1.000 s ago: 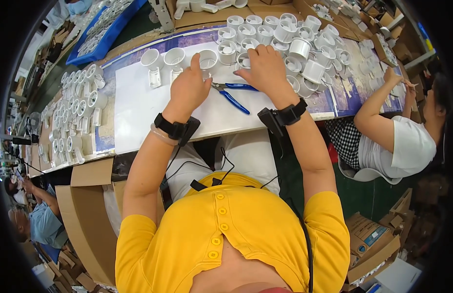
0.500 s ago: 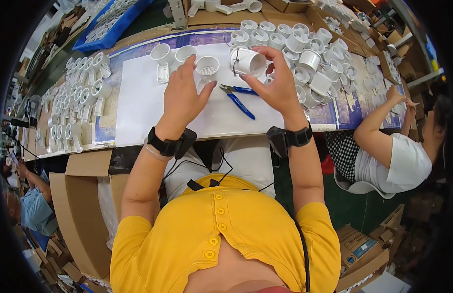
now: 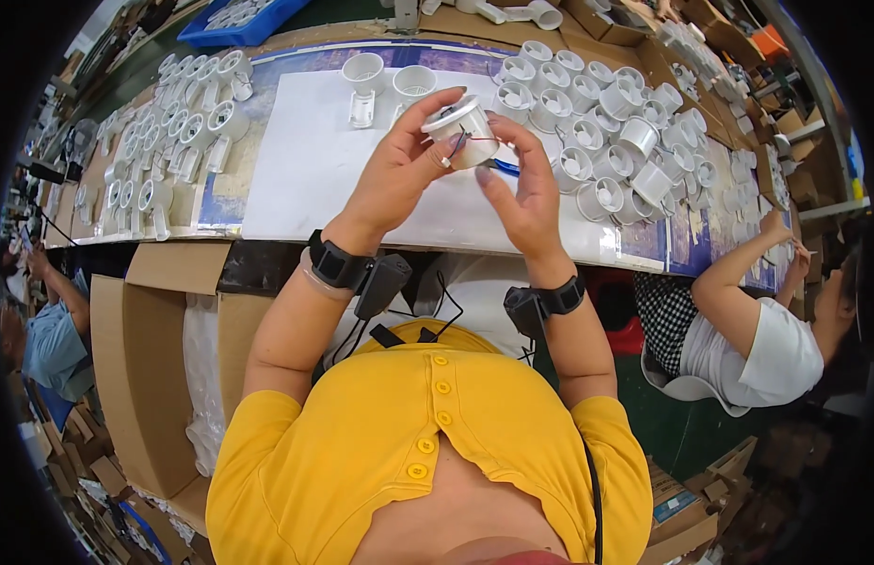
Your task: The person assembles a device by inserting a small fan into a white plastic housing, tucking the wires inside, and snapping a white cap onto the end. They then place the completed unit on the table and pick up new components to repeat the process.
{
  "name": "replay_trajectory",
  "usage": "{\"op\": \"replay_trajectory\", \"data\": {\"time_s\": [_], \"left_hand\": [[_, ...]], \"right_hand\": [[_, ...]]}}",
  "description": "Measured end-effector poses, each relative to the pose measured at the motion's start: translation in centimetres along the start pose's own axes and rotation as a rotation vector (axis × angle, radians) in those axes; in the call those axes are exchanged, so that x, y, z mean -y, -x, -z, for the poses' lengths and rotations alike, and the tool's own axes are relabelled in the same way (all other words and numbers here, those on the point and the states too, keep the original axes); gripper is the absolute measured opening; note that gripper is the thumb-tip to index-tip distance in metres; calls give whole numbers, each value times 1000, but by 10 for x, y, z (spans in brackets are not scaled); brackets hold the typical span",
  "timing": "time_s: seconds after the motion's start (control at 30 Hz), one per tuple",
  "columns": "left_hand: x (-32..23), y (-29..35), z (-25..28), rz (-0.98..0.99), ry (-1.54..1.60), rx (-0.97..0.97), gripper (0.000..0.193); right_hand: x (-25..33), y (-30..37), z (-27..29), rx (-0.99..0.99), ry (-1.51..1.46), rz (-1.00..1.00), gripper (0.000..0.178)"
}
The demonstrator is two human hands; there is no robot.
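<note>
A white plastic cup-shaped housing (image 3: 473, 151), with thin red and dark wires on its side, is held above the white sheet (image 3: 305, 169) on the table. My left hand (image 3: 396, 179) is closed around its left side, thumb by the wires. My right hand (image 3: 526, 193) grips its right side, fingers at the wall and thumb near the lower edge. Blue-handled cutters (image 3: 505, 168) lie behind my right hand, mostly hidden. Just beyond my left hand stand two similar white housings, one (image 3: 363, 75) with an arm piece and one (image 3: 414, 83) partly covered by my hand.
Many white housings (image 3: 587, 132) crowd the table's right side; rows of white cups with arms (image 3: 178, 132) line the left. A blue crate (image 3: 232, 24) sits at the far left. An open cardboard box (image 3: 136, 377) stands below. Another person (image 3: 757, 330) works at right.
My left hand has moved right and closed on the housing, which my right hand alone held before. The housing has tipped from its side to more upright. The view has shifted slightly.
</note>
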State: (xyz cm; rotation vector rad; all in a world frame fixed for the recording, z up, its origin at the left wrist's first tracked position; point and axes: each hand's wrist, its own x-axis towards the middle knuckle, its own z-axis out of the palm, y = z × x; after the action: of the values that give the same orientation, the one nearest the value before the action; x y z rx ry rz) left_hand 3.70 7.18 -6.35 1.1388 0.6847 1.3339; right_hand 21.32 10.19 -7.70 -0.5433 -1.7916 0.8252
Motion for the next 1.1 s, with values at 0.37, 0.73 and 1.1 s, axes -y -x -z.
{"op": "replay_trajectory", "data": {"time_s": [0.37, 0.73, 1.1], "left_hand": [[-3, 15, 14, 82, -77, -6, 55], [9, 21, 23, 178, -7, 141, 70], [23, -20, 33, -59, -1231, -249, 80]], "right_hand": [[8, -21, 6, 133, 267, 165, 42], [9, -13, 4, 428, -403, -354, 61], [-1, -4, 55, -45, -326, -483, 56]]}}
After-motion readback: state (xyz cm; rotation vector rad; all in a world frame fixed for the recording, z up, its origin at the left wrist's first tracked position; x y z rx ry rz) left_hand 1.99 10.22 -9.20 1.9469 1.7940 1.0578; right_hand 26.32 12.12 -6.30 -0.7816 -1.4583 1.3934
